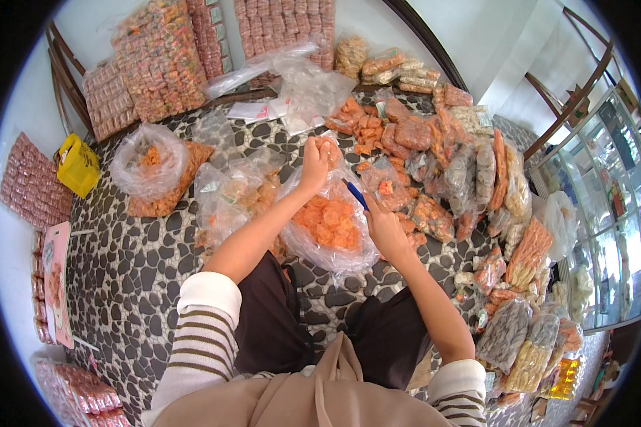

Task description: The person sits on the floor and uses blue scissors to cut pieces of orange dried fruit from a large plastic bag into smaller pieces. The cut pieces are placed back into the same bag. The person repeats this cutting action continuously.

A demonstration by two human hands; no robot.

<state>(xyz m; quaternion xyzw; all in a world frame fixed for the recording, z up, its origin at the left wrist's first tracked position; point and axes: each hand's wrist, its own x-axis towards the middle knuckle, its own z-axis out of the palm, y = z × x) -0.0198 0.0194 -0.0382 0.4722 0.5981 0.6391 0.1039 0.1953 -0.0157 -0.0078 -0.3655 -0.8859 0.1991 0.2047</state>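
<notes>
My left hand (317, 165) is closed above the far side of an open clear plastic bag (355, 257). What its fingers hold is mostly hidden; a little orange and clear plastic shows beside them. Round, flat orange crackers (326, 222) fill the bag, which sits on the floor between my knees. In my right hand (387, 233), at the bag's right side, is a slim blue tool (356, 195) with a dark tip, pointing up and to the left. Its exact kind does not show. Clear bags with orange pieces (238, 188) lie just left of the filled bag.
Heaped snack packets (434, 164) run down the right side toward a glass display case (591, 213). Another open bag (148, 167) and a yellow container (79, 165) stand at left. Large snack bundles (160, 60) lean on the back wall. Loose plastic sheets (310, 82) lie behind my hands.
</notes>
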